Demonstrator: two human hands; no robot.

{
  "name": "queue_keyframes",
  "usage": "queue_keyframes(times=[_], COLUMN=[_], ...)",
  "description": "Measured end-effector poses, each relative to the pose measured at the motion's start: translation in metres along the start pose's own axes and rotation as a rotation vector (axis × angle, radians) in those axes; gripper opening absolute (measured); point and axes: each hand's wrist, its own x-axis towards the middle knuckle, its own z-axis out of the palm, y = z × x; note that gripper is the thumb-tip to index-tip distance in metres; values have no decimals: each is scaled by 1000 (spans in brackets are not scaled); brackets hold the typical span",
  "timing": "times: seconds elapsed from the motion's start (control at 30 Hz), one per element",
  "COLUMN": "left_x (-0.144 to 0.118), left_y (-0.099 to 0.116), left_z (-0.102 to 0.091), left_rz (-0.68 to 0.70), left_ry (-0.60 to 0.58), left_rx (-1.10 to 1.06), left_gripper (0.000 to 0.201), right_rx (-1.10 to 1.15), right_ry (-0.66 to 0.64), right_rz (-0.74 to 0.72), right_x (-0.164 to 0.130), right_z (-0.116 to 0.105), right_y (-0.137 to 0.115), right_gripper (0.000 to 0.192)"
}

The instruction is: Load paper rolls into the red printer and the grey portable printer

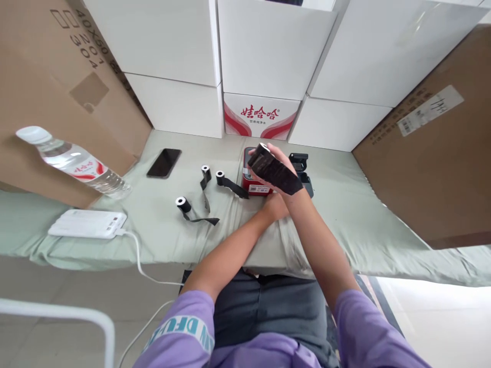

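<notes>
The right hand (274, 162) is closing its fingers around a small black film roll (273, 171) above the red box-shaped printer (253, 184) on the green-clothed desk (345, 214); the left hand (274, 207) is mostly hidden, its grip unclear.

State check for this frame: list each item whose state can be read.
black roll: partly unwound, in right hand
left hand: under the right wrist, grip hidden
three small rolls: tails loose
water bottle: capped, tilted
phone: screen dark
power bank: cable plugged in

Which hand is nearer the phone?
Left. The left hand rests on the cloth right of the phone; the right hand, raised with a black roll, is about as far.
</notes>
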Motion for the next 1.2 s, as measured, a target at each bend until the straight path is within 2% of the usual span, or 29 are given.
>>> queue_keyframes(times=[0.07, 0.17, 0.23, 0.3, 0.37, 0.5, 0.77, 1.03, 1.2], left_x=[-2, -4, -4, -4, -3, -3, -3, -1, -3], left_y=[3, 5, 5, 6, 7, 7, 5, 5, 7], left_z=[0, 1, 0, -2, -4, -6, -6, -4, -6], left_rz=[-45, -78, -86, -98, -97, -95, -75, -101, -99], left_ry=[5, 55, 40, 13, 11, -5, -7, -17, -13], left_rx=[13, 33, 45, 56, 69, 87, 98, 103, 101], left_gripper=[55, 67, 74, 76, 74, 72, 72, 73, 72], right_rx=[-145, -648, -1057, -1345, -1494, -1550, -1586, -1556, -1535], right_ry=[113, 434, 670, 814, 803, 661, 746, 792, 825], right_rz=[-59, -136, -78, 32, 143, 273, 141, 138, 98], right_x=[-13, -30, -36, -36, -31, -20, -7, -8, -9], right_z=[-24, -67, -94, -115, -127, -132, -137, -145, -152], right_y=[-14, -36, -47, -50, -47, -33, -15, 4, 4], right_gripper=[45, 37, 42, 51, 50, 39, 37, 46, 50])
